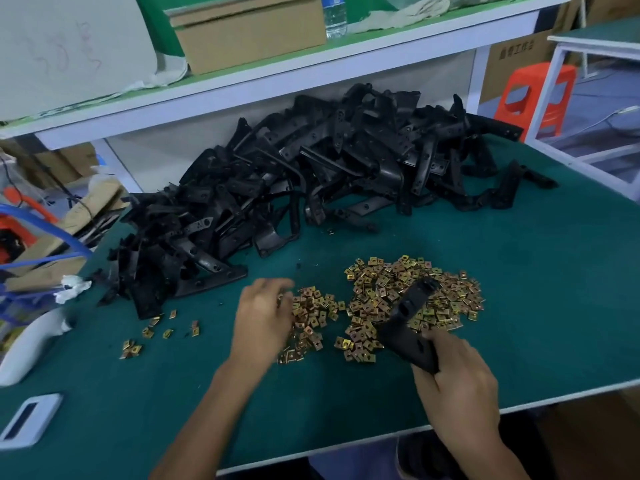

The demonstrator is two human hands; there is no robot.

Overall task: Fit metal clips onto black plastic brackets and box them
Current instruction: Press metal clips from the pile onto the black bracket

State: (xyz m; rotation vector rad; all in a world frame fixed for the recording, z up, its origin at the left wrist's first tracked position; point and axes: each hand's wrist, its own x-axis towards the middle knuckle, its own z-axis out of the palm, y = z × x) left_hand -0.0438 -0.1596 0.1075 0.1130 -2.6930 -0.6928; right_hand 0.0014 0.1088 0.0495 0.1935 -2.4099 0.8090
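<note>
Green matting covers the table [540, 278], and its white front edge runs just below the two forearms. To the right of the clips, bare mat reaches as far as the right edge. At the left edge, one white curved object [31, 344] and one flat white device [29, 419] lie on the mat.

One big pile of black plastic brackets [311, 168] lies at the back, under the white shelf [277, 84]. The brackets are matt, angular and have small holes. They are too many and too tangled to count.

The metal clips are small, square and brass-coloured, and they lie in two heaps. The large heap [388, 289] is at the right and the small heap [315, 306] beside it at the left. Some loose clips [166, 332] are scattered further left.

The right hand [457, 379] is clenched around the lower end of one bracket [408, 327], which points up over the large heap. The left hand [263, 317] rests palm down on the small heap. Its fingertips are blurred, so I cannot tell if they pinch a clip.

One cardboard box [249, 32] and one water bottle [334, 15] stand on the shelf.
</note>
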